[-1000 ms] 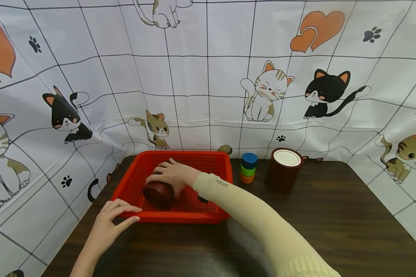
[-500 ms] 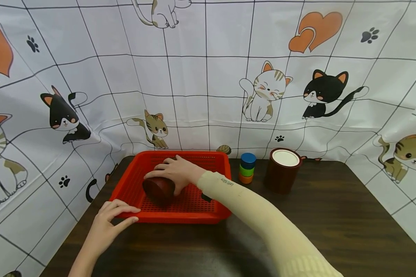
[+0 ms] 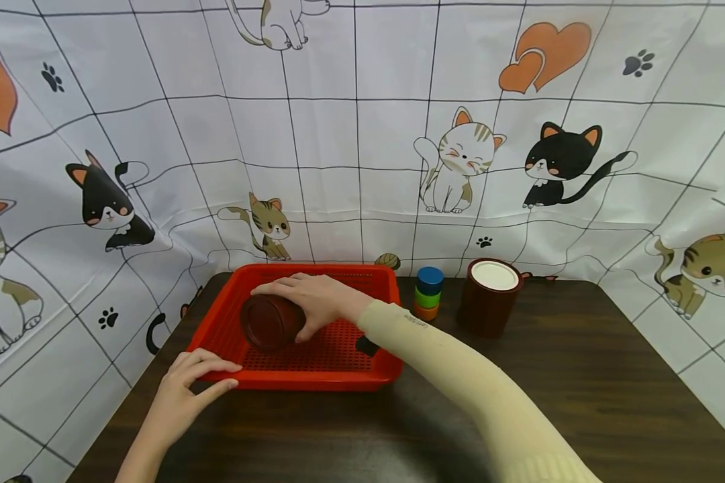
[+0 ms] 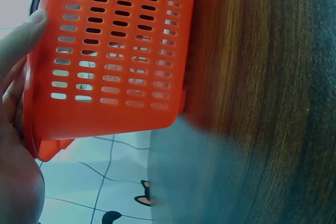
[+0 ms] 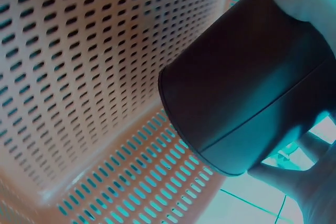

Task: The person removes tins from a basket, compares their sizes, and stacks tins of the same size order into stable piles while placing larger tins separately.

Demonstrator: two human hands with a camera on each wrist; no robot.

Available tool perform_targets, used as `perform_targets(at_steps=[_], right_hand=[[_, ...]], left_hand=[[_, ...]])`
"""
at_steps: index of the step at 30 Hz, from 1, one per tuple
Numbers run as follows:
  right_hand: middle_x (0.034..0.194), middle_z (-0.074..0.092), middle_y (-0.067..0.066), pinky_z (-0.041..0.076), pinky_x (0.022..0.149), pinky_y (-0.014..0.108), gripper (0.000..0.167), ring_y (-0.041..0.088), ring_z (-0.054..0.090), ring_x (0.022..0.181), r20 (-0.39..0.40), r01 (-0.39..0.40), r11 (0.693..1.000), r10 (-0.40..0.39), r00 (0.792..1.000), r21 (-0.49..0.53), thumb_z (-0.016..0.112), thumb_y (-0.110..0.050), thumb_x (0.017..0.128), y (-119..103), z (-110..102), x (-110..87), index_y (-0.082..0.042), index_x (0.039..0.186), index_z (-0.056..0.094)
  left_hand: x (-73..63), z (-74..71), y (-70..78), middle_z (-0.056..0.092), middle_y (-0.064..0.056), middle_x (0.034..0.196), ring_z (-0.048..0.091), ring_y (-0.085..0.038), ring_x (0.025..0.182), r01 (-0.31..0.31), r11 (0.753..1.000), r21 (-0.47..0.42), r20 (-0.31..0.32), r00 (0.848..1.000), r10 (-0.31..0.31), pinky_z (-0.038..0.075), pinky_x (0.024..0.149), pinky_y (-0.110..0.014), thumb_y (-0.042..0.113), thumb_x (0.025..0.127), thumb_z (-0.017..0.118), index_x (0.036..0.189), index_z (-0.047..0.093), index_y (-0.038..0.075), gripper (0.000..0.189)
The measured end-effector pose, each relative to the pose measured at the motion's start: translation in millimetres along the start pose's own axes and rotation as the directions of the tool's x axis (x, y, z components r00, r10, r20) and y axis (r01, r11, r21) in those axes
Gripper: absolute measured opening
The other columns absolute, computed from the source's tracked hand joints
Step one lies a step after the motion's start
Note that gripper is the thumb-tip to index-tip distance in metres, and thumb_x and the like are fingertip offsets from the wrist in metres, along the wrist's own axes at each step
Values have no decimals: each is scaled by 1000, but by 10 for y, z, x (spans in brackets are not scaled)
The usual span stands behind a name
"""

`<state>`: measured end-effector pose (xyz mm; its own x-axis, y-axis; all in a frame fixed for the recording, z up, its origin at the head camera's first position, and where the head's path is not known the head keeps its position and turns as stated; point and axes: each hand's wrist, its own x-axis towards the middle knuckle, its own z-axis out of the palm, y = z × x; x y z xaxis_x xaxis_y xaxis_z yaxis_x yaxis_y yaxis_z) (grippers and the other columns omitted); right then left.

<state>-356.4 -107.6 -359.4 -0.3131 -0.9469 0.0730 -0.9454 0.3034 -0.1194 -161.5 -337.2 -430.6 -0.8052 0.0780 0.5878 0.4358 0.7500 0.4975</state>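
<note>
In the head view, a red plastic basket (image 3: 314, 384) with slotted sides stands at the table's back left. My left hand (image 3: 178, 396) grips its front-left corner, thumb outside and fingers over the rim; the left wrist view shows the thumb against the red wall (image 4: 121, 40). Inside the basket, my right hand (image 3: 317, 298) holds a dark reddish-brown cylindrical canister (image 3: 268, 325) from above and the right. It lies tilted, a round end facing left and toward me. In the right wrist view, thumb and fingers span the canister (image 5: 236, 77), its end above the slotted basket.
A small black object (image 3: 367, 345) lies in the basket, partly hidden by the right sleeve (image 3: 453, 362). To the basket's right stand a blue, green and orange stack (image 3: 427, 293) and a brown canister with a white top (image 3: 489, 302). A cat-print sheet (image 3: 362, 134) hangs behind the table.
My right hand has tipped the canister in the basket, so its round end now faces more toward me. The left hand stays at the basket's corner. The head view has shifted slightly.
</note>
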Motion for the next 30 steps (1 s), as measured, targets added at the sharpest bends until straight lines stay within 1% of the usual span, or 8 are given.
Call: perform_targets(at_steps=[2, 5, 8, 12, 13, 18, 22, 30], right_hand=[[155, 38, -9, 45, 107, 40, 107, 14, 42, 136, -45, -11, 993, 17, 999, 119, 84, -49, 72, 14, -19, -36, -39, 155, 16], [150, 42, -10, 45, 107, 35, 110, 10, 45, 133, -124, 3, 958, 34, 992, 287, 87, -46, 70, 46, -56, -83, -36, 154, 17], [146, 46, -10, 46, 105, 33, 110, 9, 50, 130, -188, 29, 916, 51, 981, 399, 88, -43, 70, 71, -98, -126, -35, 154, 16], [145, 50, -8, 46, 106, 35, 110, 10, 52, 129, -261, 65, 860, 82, 962, 507, 89, -37, 71, 76, -155, -174, -35, 153, 16], [145, 50, -7, 45, 107, 36, 111, 10, 52, 130, -279, 75, 846, 90, 956, 528, 89, -35, 71, 76, -167, -184, -35, 153, 15], [149, 43, -7, 40, 112, 43, 114, 9, 44, 138, -354, 102, 810, 136, 925, 577, 90, -27, 71, 86, -206, -242, -38, 154, 12], [149, 43, -10, 39, 113, 44, 113, 8, 42, 139, -365, 104, 785, 162, 917, 610, 89, -23, 72, 93, -229, -284, -42, 153, 12], [149, 44, 6, 39, 112, 48, 107, 23, 44, 139, -385, 114, 737, 208, 899, 666, 85, -11, 75, -90, -449, -458, -21, 155, 14]], left_hand=[[-5, 1, 5, 62, 18, 93, 44, 3, 93, 6, 1000, -2, -2, 1000, -6, 32, 80, -15, 4, 69, 87, 94, 78, 24, 33], [-10, 4, 10, 62, 17, 92, 43, 3, 92, 15, 1000, -9, -4, 1000, -15, 32, 79, -16, 5, 70, 87, 94, 77, 29, 35], [-12, 6, 11, 62, 17, 92, 43, 3, 91, 16, 1000, -10, -8, 1000, -16, 32, 79, -17, 5, 69, 87, 94, 76, 32, 38], [-11, 7, 10, 62, 18, 92, 44, 3, 91, 5, 1000, 4, -10, 1000, -5, 32, 78, -16, 5, 68, 87, 93, 76, 33, 39], [-10, 6, 10, 62, 18, 92, 44, 3, 91, 4, 1000, 6, -10, 1000, -4, 32, 78, -17, 5, 68, 87, 93, 75, 33, 40], [-7, 4, 5, 62, 19, 93, 43, 3, 91, 1, 1000, 9, -10, 1000, -1, 32, 78, -17, 4, 68, 88, 93, 76, 32, 39], [-10, 6, 6, 62, 18, 92, 43, 3, 91, 4, 1000, 9, -10, 1000, -3, 31, 78, -17, 5, 68, 88, 93, 76, 31, 39], [-12, 9, 17, 62, 17, 92, 43, 3, 91, 14, 1000, -4, -9, 1000, -14, 31, 79, -17, 5, 68, 87, 94, 76, 32, 39]])
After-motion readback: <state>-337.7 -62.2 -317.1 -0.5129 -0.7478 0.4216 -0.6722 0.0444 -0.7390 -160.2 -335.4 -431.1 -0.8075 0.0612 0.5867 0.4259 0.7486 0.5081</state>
